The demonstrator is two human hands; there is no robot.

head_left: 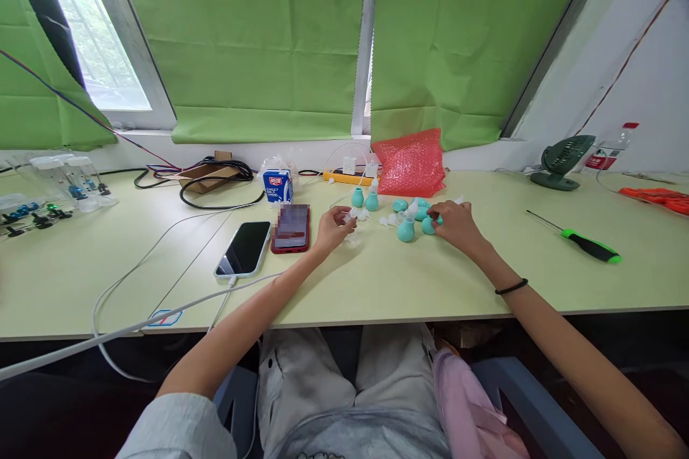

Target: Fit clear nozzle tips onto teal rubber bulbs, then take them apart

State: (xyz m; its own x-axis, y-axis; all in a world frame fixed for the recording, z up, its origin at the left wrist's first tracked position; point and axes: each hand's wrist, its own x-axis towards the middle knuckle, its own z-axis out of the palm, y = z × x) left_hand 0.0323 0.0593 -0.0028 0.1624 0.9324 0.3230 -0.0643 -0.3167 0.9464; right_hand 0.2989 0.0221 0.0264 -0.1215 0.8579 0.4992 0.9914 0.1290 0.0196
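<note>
My left hand (pixel 334 228) is closed in a pinch around a small translucent white piece (pixel 352 215), above the pale tabletop. To the right, the fingers of my right hand (pixel 456 224) close on a small teal bulb (pixel 428 225) at the edge of a cluster. Just left of it stands another teal bulb (pixel 406 230) with a clear tip on top. Farther back are a teal bulb with a tip (pixel 372 200) and one without (pixel 357 196). Several small translucent pieces (pixel 388 220) lie loose between my hands.
A red bubble-wrap pouch (pixel 410 163) and a yellow power strip (pixel 349 178) lie behind the bulbs. Two phones (pixel 243 249) and a blue-and-white carton (pixel 278 186) are at left. A screwdriver (pixel 575 238) and a green fan (pixel 563 162) stand at right. White cables (pixel 161 323) cross the front left.
</note>
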